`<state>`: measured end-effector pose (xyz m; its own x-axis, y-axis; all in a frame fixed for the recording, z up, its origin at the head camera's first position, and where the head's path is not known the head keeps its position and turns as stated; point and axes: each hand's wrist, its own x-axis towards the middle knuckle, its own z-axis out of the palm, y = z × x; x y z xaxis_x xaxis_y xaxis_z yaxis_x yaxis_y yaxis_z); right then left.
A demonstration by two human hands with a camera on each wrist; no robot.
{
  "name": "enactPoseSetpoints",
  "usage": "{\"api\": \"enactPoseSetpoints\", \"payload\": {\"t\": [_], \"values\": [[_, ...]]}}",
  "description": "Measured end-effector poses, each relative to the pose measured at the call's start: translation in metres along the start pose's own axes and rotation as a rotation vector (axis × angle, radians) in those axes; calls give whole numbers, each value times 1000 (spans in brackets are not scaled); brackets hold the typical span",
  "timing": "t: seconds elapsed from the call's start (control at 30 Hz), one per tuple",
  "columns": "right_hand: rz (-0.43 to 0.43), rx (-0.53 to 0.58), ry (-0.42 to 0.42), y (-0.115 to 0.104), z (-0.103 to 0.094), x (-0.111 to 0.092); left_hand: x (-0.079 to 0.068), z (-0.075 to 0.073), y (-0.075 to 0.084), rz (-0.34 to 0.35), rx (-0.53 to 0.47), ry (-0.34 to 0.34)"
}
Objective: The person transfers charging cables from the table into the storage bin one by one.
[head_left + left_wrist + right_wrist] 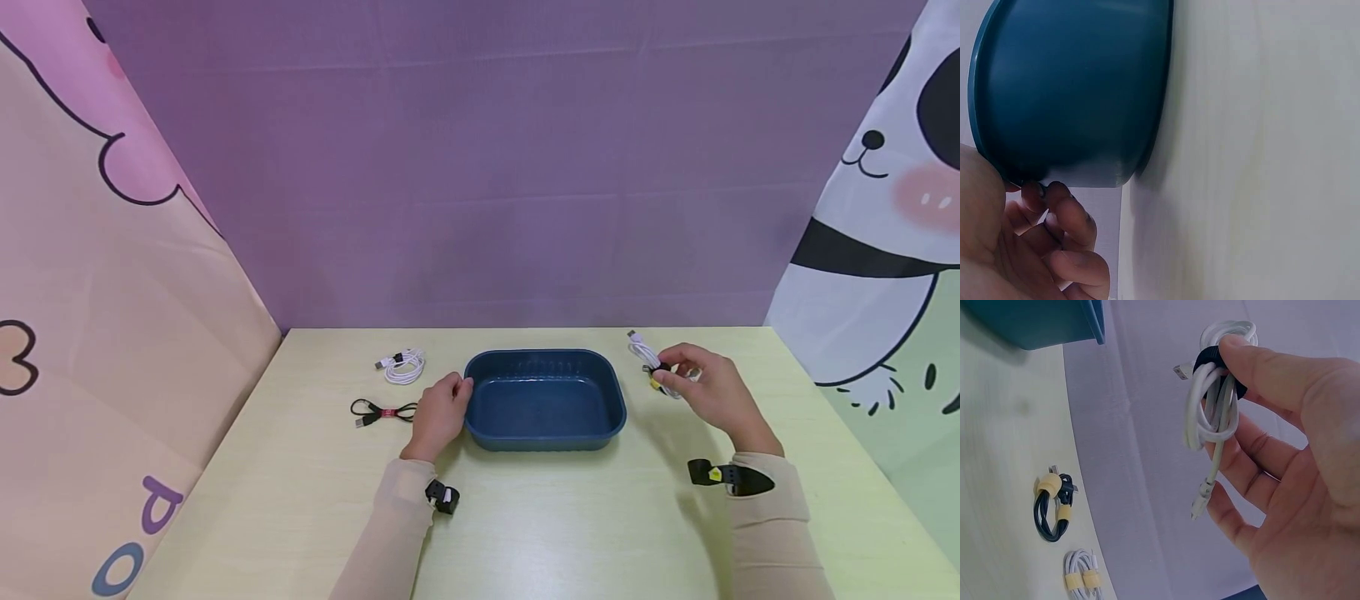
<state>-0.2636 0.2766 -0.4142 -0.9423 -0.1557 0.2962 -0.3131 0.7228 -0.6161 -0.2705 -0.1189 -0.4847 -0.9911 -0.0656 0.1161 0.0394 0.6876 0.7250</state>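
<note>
A coiled white USB cable (1210,400) with a black strap round its middle is pinched between the thumb and fingers of my right hand (716,392), to the right of the blue basin (546,444). Its metal plug shows beside the strap in the right wrist view. My left hand (440,417) grips the basin's left rim, thumb near the top and fingers curled against the outer side. Behind the held cable lie a black cable (1041,520) with yellow ties and a white cable (1082,581) with yellow ties, both mostly hidden by my right hand in the head view.
Left of the basin, a coiled white cable (405,369) lies toward the back of the pale table (555,525). A black USB cable (367,413) with a red tie lies in front of it, beside my left hand. A purple cloth (510,167) hangs behind the table.
</note>
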Motion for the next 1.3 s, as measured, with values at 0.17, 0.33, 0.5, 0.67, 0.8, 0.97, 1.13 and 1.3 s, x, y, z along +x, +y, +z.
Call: {"api": "enactPoseSetpoints", "payload": {"t": [0.17,0.33,0.5,0.67,0.8,0.97,1.13,1.3], "values": [[-5,6,-1,-2,1,0,-1,-1,1,-1,2,-2],[-11,11,-4,-3,2,0,0,0,0,4,6,5],[-22,17,-2,-4,3,1,1,0,-1,10,16,11],[-17,23,-8,-6,4,1,1,0,-1,11,19,10],[-6,32,-18,-8,4,1,1,0,-1,10,17,12],[7,35,-31,-11,3,0,1,0,1,3,20,13],[2,33,-30,-13,3,0,0,0,1,3,20,10],[-8,30,-29,-14,4,1,1,0,1,2,18,11]]}}
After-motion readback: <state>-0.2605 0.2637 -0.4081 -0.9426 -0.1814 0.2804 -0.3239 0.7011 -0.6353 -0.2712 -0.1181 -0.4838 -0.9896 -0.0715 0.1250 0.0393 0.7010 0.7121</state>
